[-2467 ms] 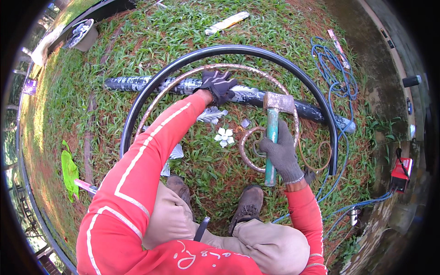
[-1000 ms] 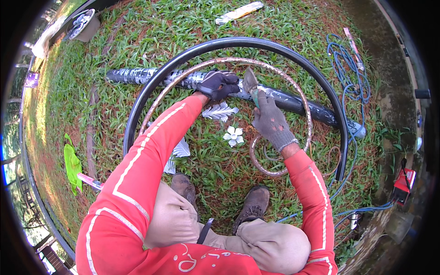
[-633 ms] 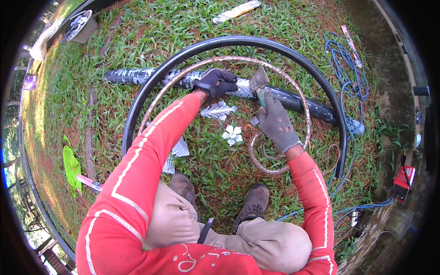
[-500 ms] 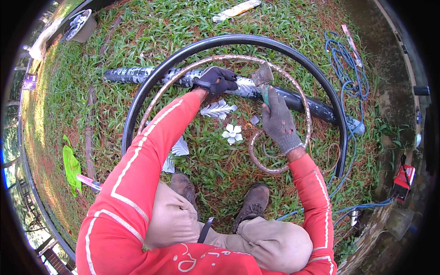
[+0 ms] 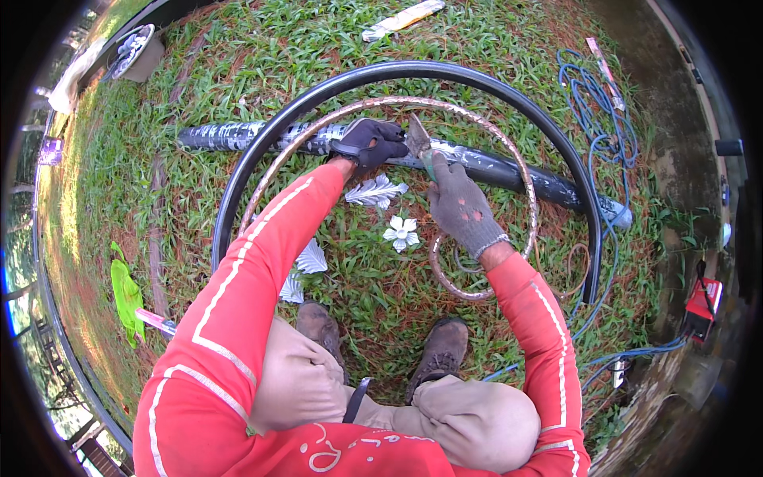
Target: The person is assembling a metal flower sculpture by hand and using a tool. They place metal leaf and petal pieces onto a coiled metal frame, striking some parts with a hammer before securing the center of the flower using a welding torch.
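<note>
Several silver leaves [image 5: 377,191] lie on the grass [image 5: 358,290], off the black pipe [image 5: 494,169], where hammering looks unfinished: the right hand [image 5: 462,203] grips the hammer [image 5: 419,141] over it, and the left hand [image 5: 369,145] curls there, its hold impossible to tell.

One axe [image 5: 418,138], one straight pipe [image 5: 485,165], two boots [image 5: 439,354] and seemingly at least three leaves [image 5: 377,191].

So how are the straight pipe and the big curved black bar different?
The pipe runs straight, while the curved bar bends into a wide arch. The pipe looks thicker; the curved bar looks thinner. The pipe has patchy pale marks, but the curved bar is evenly black. Both are long and lie over the grass.
</note>
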`<action>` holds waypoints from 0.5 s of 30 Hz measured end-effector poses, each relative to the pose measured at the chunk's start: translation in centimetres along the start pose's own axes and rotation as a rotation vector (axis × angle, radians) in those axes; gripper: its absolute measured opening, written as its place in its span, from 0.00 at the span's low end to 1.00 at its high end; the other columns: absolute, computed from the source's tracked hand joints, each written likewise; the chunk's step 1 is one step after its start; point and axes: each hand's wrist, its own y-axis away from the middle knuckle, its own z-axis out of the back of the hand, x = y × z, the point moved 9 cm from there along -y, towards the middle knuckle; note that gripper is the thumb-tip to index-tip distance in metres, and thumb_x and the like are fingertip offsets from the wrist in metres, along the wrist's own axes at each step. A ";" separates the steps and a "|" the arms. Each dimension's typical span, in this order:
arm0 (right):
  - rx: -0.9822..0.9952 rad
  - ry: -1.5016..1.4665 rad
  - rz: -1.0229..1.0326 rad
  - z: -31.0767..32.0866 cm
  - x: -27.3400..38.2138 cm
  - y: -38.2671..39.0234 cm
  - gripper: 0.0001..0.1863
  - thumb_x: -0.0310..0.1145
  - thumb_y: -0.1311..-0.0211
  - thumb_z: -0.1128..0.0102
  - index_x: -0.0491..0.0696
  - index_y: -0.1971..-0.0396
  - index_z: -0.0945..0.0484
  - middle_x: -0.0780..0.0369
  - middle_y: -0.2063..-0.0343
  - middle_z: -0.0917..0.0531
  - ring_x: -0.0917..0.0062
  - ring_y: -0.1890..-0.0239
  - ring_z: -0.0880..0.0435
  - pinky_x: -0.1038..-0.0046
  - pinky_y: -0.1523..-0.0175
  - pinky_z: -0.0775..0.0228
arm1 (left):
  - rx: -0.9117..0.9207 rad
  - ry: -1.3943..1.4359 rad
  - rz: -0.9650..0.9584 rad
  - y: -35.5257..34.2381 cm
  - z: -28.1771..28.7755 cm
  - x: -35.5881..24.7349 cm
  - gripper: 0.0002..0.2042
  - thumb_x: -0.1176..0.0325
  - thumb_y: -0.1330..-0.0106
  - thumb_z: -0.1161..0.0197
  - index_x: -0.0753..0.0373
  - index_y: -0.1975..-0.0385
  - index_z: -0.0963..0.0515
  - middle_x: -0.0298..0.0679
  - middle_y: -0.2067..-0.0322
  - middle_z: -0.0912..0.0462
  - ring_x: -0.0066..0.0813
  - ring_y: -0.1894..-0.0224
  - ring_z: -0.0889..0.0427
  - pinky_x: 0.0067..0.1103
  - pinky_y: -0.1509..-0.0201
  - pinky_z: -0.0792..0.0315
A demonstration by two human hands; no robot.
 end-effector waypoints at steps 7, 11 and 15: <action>0.003 -0.031 -0.016 -0.3 0.2 0.5 0.35 0.32 0.21 0.38 0.42 0.19 0.37 0.42 0.50 0.18 0.39 0.58 0.11 0.42 0.53 0.15 | 0.110 0.175 0.022 -0.5 -0.9 0.2 0.19 0.59 0.33 0.17 0.59 0.45 0.04 0.45 0.36 0.07 0.41 0.34 0.09 0.32 0.25 0.21; -0.056 -0.105 -0.076 1.0 -0.3 1.2 0.36 0.32 0.21 0.38 0.41 0.17 0.38 0.41 0.50 0.18 0.38 0.56 0.11 0.43 0.51 0.15 | 0.065 0.069 0.004 -0.5 0.0 0.8 0.22 0.61 0.36 0.14 0.61 0.43 0.05 0.52 0.31 0.11 0.44 0.26 0.15 0.32 0.20 0.25; -0.075 -0.029 -0.051 0.8 -2.5 0.7 0.38 0.32 0.22 0.38 0.39 0.18 0.40 0.38 0.49 0.17 0.40 0.57 0.08 0.45 0.55 0.12 | 0.060 0.070 -0.019 -0.9 -0.6 0.4 0.22 0.61 0.37 0.14 0.62 0.44 0.05 0.51 0.31 0.11 0.43 0.27 0.15 0.32 0.20 0.25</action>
